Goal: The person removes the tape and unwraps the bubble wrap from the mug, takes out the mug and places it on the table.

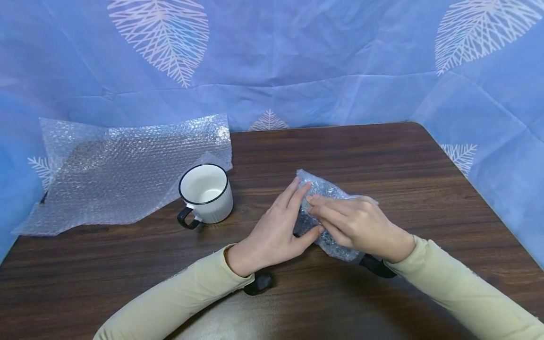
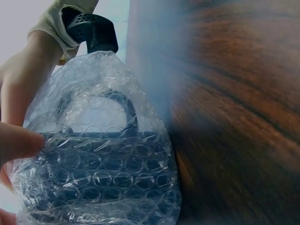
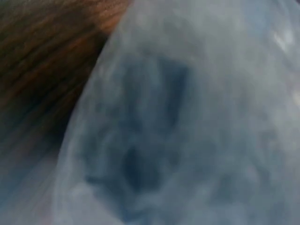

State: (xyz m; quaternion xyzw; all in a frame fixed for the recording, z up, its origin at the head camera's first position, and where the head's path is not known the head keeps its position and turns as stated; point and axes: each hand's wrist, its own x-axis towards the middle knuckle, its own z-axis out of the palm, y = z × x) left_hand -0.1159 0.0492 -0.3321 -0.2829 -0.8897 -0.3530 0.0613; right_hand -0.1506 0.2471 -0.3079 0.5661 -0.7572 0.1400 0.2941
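Note:
A bundle of bubble wrap (image 1: 325, 189) lies on the table, right of the middle. Through the plastic in the left wrist view, a dark object (image 2: 110, 164) with an arched loop shows; its kind I cannot tell. My left hand (image 1: 276, 226) rests along the bundle's left side, fingers straight and thumb spread. From the right, my right hand (image 1: 357, 222) grips the wrap with bent fingers, its fingertips near the left ones and its thumb hidden. Blurred wrap (image 3: 187, 117) fills most of the right wrist view. Left of both hands stands a white mug (image 1: 216, 208) with black rim and handle.
A large flat sheet of bubble wrap (image 1: 123, 174) spreads over the table's back left, reaching behind the mug. The dark wooden table (image 1: 374, 151) ends at a blue leaf-patterned curtain (image 1: 318, 52). Black wrist devices (image 1: 259, 284) sit under both sleeves.

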